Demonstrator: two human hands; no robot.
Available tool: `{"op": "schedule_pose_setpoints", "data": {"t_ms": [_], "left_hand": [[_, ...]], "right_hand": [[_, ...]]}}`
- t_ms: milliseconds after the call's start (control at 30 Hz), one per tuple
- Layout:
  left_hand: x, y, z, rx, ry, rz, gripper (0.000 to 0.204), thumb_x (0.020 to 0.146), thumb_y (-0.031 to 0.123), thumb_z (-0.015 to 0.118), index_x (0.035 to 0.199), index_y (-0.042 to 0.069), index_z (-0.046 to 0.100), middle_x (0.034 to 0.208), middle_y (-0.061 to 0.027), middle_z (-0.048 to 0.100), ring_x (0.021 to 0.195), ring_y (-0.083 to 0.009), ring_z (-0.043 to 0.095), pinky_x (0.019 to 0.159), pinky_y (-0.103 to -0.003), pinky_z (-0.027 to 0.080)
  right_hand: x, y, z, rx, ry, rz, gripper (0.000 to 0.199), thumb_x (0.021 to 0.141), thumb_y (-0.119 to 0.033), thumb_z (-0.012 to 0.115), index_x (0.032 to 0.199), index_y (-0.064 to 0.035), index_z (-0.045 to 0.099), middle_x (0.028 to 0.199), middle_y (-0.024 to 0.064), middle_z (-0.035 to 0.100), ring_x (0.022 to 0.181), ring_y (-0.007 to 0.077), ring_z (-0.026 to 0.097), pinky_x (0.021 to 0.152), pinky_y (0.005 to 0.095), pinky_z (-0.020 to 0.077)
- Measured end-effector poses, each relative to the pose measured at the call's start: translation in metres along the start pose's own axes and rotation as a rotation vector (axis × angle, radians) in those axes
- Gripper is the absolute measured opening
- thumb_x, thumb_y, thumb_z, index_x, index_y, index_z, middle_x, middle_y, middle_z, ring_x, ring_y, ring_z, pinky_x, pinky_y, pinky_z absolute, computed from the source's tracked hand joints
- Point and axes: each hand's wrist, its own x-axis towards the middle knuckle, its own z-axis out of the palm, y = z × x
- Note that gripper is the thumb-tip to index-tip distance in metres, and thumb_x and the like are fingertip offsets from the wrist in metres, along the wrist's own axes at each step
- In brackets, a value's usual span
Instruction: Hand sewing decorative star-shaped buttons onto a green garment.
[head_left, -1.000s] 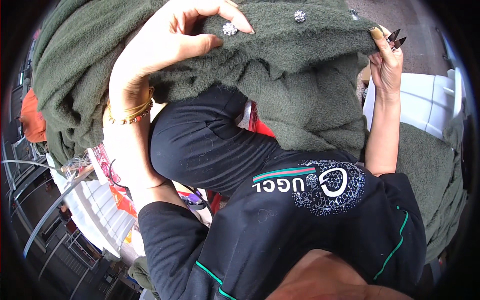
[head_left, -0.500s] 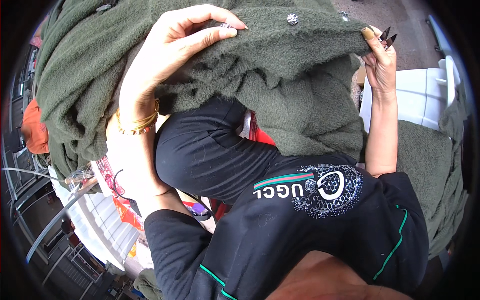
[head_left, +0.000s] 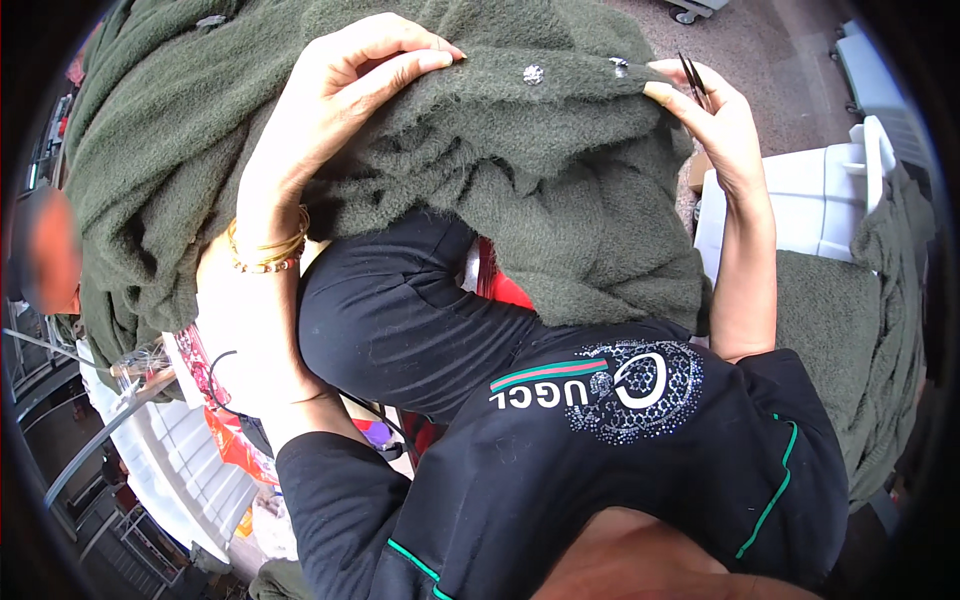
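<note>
A fuzzy dark green knit garment (head_left: 600,240) lies bunched over my lap, with a band of it stretched between my hands. Thumb and forefinger of my left hand (head_left: 345,90) pinch the band's left part. Along the band sit a round sparkly button (head_left: 533,75) and a second shiny button (head_left: 619,68) close to my right fingertips. My right hand (head_left: 725,125) pinches the band's right end between thumb and forefinger. Dark pointed thread snips (head_left: 693,80) stick up from that same hand, their handles hidden in it.
To the right stands a white plastic bin (head_left: 800,205) with more green knit (head_left: 830,340) beside and over its edge. Another white crate (head_left: 165,470) is at lower left near a metal bar (head_left: 90,455). A blurred person in orange (head_left: 60,250) is at far left.
My right hand has moved left and slightly down, bringing the band's end nearer my left hand. The buttons have shifted left; the one at my left fingertips no longer shows.
</note>
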Motion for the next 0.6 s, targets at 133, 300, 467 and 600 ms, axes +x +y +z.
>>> {"op": "schedule_pose_setpoints", "data": {"t_ms": [133,300,467,600], "left_hand": [[-0.003,0.000,-0.001,-0.030,0.037,-0.020,0.013,0.092,0.003,0.063,0.101,-0.003,0.070,0.100,-0.0061,0.067,0.099,-0.0148,0.061,0.091,-0.026,0.046],[0.000,-0.007,-0.001,0.091,0.074,0.106,0.012,0.092,0.004,0.064,0.098,-0.003,0.071,0.100,-0.0062,0.067,0.098,-0.0144,0.061,0.090,-0.026,0.046],[-0.004,-0.010,-0.003,0.072,0.125,0.072,0.014,0.094,0.006,0.062,0.102,-0.002,0.070,0.099,-0.0049,0.067,0.098,-0.0134,0.061,0.090,-0.025,0.046],[-0.006,-0.011,-0.002,-0.004,0.135,-0.001,0.016,0.097,0.010,0.060,0.104,-0.001,0.069,0.098,-0.0021,0.067,0.094,-0.0094,0.060,0.088,-0.023,0.046]], "right_hand": [[0.001,-0.026,0.010,-0.067,0.002,-0.059,0.042,0.084,-0.011,0.074,0.125,-0.0042,0.063,0.105,-0.0027,0.060,0.073,0.0013,0.045,0.070,0.0158,0.0403],[0.006,-0.053,0.035,-0.049,-0.128,-0.111,0.041,0.087,-0.008,0.070,0.127,-0.0047,0.062,0.111,-0.0013,0.060,0.089,0.0044,0.054,0.079,0.0179,0.0427],[0.016,-0.073,0.069,0.267,-0.120,-0.078,0.033,0.089,-0.016,0.068,0.117,-0.0013,0.061,0.070,-0.0049,0.053,0.064,0.0034,0.051,0.059,0.0164,0.0391],[0.020,-0.075,0.073,0.078,-0.319,-0.125,0.030,0.095,-0.016,0.062,0.122,-0.0016,0.064,0.110,0.0010,0.067,0.099,0.0067,0.059,0.085,0.0211,0.0449]]}}
